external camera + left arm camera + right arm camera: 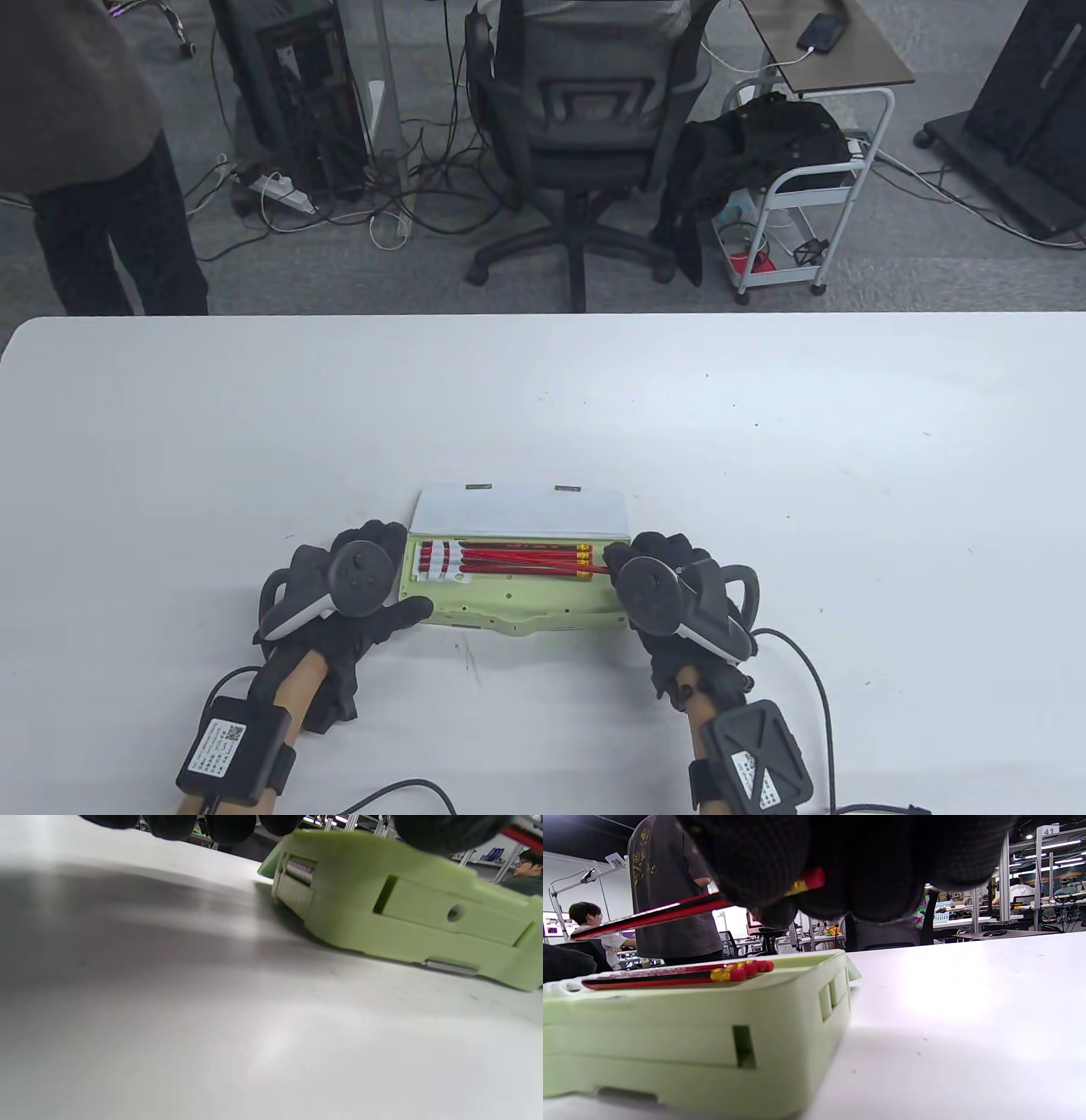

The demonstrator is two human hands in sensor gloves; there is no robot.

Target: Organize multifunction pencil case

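Open green pencil case on bench, three pencils slotted. Right hand fingers pinch a fourth pencil; left hand fingers curl round the case end. Risk: tilted pencil misses its slot, dislodging neighbours.

A: Your right hand is covering the eraser end of the lifted pencil in the table view, so the grip isn't showing there.

B: And the right wrist view?

A: Your fingers are filling the top edge, cut off by the frame. Only the eraser tip is poking out; the pencil's middle is hiding behind the glove.

B: Left side?

A: Your left hand is hiding the left end of the pencil case. In the left wrist view your fingertips are getting cropped at the top, and the case is running off the right edge. Bkgd is blurring out, too small to read.
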